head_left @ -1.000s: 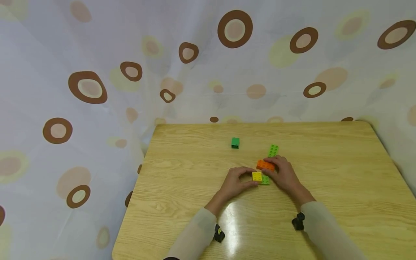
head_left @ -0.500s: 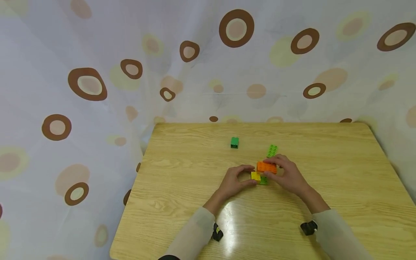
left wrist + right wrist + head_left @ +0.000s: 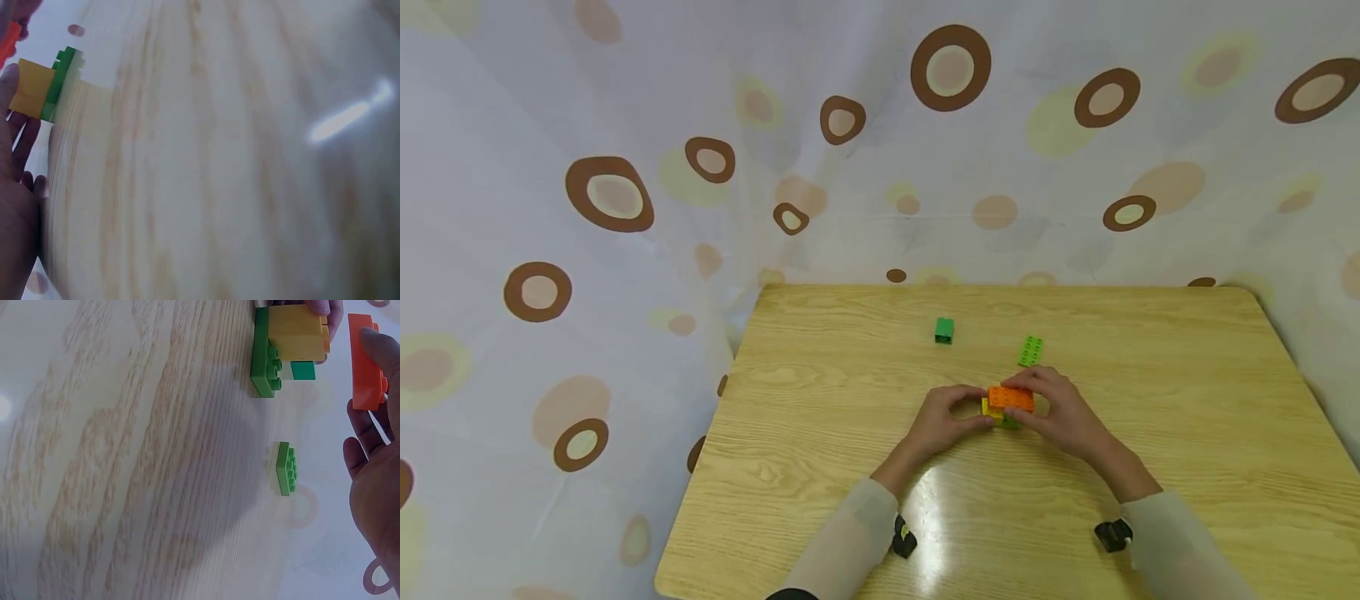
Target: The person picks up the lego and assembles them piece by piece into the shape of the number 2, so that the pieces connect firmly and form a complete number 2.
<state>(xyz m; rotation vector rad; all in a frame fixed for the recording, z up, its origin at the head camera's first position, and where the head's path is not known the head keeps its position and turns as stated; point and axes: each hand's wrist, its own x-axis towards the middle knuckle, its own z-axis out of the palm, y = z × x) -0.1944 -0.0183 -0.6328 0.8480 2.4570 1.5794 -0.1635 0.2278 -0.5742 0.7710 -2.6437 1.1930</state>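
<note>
My left hand grips a yellow building brick between thumb and fingers. That brick stands on one end of a light green studded plate, whose other studs are bare. My right hand pinches an orange building brick by its long sides, studs facing up. In the head view the orange brick overlaps the yellow one; the right wrist view shows a gap between the two, with the orange brick held higher. The left wrist view catches the yellow brick at its left edge, beside the left fingers.
A second light green plate lies on the wooden table just beyond the right hand. Farther back and to the left stands a dark green brick. A patterned cloth hangs behind the table.
My right hand has lifted the orange brick and brought it toward me, over the yellow brick and its plate. The left hand has stayed in place on the yellow brick.
</note>
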